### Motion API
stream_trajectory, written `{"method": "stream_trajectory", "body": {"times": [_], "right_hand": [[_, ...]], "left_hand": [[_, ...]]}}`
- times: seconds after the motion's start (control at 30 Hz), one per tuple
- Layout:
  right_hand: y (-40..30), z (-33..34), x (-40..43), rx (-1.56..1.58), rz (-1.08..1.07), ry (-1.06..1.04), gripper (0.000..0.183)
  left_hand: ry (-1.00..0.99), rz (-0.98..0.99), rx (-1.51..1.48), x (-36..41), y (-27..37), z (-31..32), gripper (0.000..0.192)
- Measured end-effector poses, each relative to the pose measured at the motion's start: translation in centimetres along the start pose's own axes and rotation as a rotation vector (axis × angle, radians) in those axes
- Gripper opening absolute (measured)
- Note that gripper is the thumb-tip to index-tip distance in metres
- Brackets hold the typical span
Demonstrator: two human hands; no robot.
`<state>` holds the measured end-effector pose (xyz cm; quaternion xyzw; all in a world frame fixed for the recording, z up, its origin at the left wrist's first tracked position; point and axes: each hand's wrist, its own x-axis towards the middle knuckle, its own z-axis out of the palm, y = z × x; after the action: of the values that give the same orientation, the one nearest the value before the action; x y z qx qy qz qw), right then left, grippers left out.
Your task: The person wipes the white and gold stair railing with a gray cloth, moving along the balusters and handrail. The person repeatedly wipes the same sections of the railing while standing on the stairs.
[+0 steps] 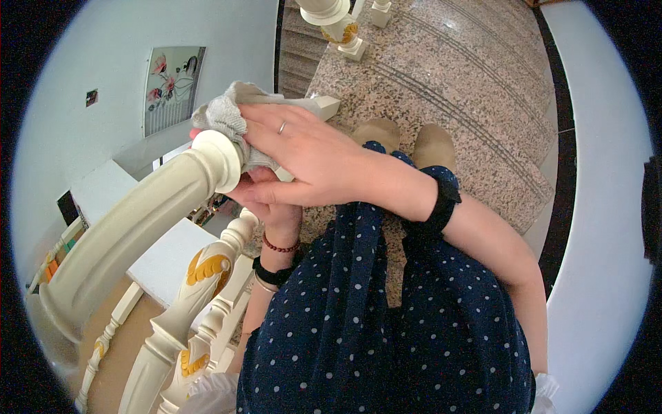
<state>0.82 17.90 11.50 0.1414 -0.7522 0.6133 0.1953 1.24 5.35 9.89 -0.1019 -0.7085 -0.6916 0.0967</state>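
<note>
A grey cloth (227, 111) is wrapped over a cream railing part just beyond the rounded collar (220, 160) of a thick fluted handrail (139, 227). My right hand (300, 155), with a ring on one finger, lies flat over the cloth and presses it on the part. From below, my left hand (266, 199) curls around the same spot, under the right hand. Fingertips show at the cloth's far side. The cloth hides most of the left fingers and the surface beneath, so I cannot tell how firmly that hand grips.
Turned cream balusters (207, 274) with gold leaf carving stand below the handrail. Speckled granite steps (455, 77) with dark grooved lines curve ahead, near my beige shoes (433, 145). A lower stair flight (300, 57) drops away at upper left. A flower picture (173, 90) hangs on the wall.
</note>
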Motion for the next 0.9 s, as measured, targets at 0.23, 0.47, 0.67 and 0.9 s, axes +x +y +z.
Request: {"method": "stream_trajectory", "body": {"times": [0.23, 0.47, 0.67, 0.9], "right_hand": [[0.7, 0.4, -0.5, -0.077, 0.078, -0.044, 0.061], [1.6, 0.5, -1.3, -0.075, 0.134, -0.054, 0.065], [1.6, 0.3, -1.4, -0.046, 0.185, -0.084, 0.066], [2.2, 0.4, -2.0, -0.003, 0.202, -0.099, 0.070]], "left_hand": [[-0.037, -0.075, 0.088, 0.1, -2.7, 0.4, 0.063], [-0.083, -0.175, 0.187, 0.1, -6.0, 1.4, 0.062], [-0.123, -0.266, 0.272, -0.6, -7.9, 1.5, 0.062], [-0.170, -0.374, 0.366, -1.7, -9.4, 0.3, 0.061]]}}
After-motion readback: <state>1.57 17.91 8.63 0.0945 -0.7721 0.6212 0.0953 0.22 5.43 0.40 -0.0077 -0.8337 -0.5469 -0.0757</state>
